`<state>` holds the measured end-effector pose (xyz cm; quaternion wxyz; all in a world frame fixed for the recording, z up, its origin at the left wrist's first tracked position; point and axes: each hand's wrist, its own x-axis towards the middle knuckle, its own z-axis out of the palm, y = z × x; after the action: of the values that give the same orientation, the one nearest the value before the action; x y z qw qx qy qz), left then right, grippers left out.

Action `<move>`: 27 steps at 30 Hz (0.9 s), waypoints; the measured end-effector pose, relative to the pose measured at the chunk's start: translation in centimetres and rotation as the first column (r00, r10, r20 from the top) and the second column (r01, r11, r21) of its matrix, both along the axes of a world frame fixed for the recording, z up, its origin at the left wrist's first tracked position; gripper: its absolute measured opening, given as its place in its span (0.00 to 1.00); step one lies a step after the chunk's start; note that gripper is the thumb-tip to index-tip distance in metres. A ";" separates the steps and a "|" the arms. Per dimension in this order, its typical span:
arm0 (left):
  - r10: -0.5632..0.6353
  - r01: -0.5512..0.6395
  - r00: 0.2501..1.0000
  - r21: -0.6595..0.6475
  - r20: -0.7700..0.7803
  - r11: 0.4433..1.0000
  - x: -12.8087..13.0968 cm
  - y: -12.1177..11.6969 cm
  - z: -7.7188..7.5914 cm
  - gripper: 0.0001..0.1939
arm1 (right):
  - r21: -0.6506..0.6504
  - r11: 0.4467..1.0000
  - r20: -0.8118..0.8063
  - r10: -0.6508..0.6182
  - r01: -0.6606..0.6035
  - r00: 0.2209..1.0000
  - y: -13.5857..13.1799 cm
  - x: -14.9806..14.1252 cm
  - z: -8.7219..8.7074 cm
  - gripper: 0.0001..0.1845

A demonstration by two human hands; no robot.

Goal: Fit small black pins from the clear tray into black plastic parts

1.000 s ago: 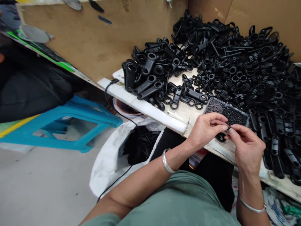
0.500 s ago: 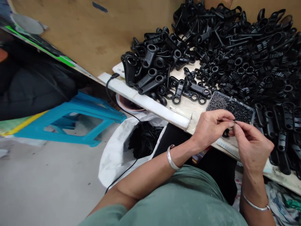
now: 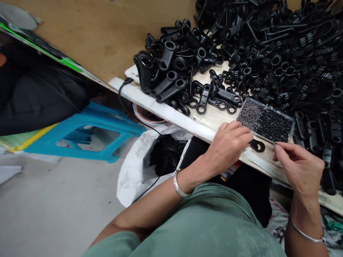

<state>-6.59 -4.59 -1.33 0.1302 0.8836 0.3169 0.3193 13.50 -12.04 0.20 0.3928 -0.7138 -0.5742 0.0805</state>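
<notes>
My left hand [image 3: 227, 144] rests at the table's front edge with its fingers curled round a small black plastic part [image 3: 257, 145] whose ring end sticks out to the right. My right hand [image 3: 300, 167] hovers just right of it, thumb and forefinger pinched together on something too small to make out. Directly behind both hands sits a clear plastic tray [image 3: 291, 123] filled with tiny black screws. Further back, a large heap of black plastic arms and rings [image 3: 268, 60] covers the tabletop.
The white-edged table [image 3: 171, 116] runs diagonally. Below its edge stands an open white bag [image 3: 134, 171] with black parts inside, and a black cable hangs over it. A blue plastic stool [image 3: 88, 132] lies on the grey floor at left. A brown board backs the table.
My hands were together, pinching a tiny piece between them. They have separated: the left hand has dropped to the table edge with the black part, and the right has moved right.
</notes>
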 end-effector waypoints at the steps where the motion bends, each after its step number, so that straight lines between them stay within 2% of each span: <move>1: 0.011 -0.007 0.998 0.054 -0.064 0.999 -0.3 -0.1 -0.4 0.04 | -0.023 1.000 0.011 0.014 -0.014 1.000 -0.3 0.3 -0.2 0.09; 6: 0.058 -0.028 0.987 0.200 -0.148 0.979 -0.2 -0.4 -1.5 0.09 | -0.029 0.998 0.009 0.049 -0.048 0.999 -1.2 0.4 -1.0 0.10; 12: 0.025 0.009 0.992 0.262 -0.126 0.965 0.0 -0.7 -1.4 0.14 | 0.038 0.989 -0.001 0.144 -0.144 0.990 -0.4 -0.7 -1.2 0.09; 16: -0.018 0.040 0.996 0.253 -0.086 0.967 -0.1 -1.0 -1.5 0.15 | 0.074 0.971 0.024 0.224 -0.226 0.974 0.3 -1.0 -1.4 0.09; 21: -0.043 0.060 0.995 0.201 -0.085 0.978 -0.2 -1.2 -1.9 0.16 | 0.083 0.941 0.134 0.315 -0.328 0.940 0.6 -0.3 -1.5 0.06; 27: -0.098 0.113 0.991 0.167 -0.093 0.979 -0.2 -1.3 -1.7 0.16 | -0.008 0.884 0.224 0.457 -0.467 0.861 1.0 0.7 -0.6 0.06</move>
<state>-6.81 -5.90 -3.00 0.0568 0.9198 0.2461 0.3004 14.20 -11.01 -0.45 0.3127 -0.5505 -0.7700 0.0794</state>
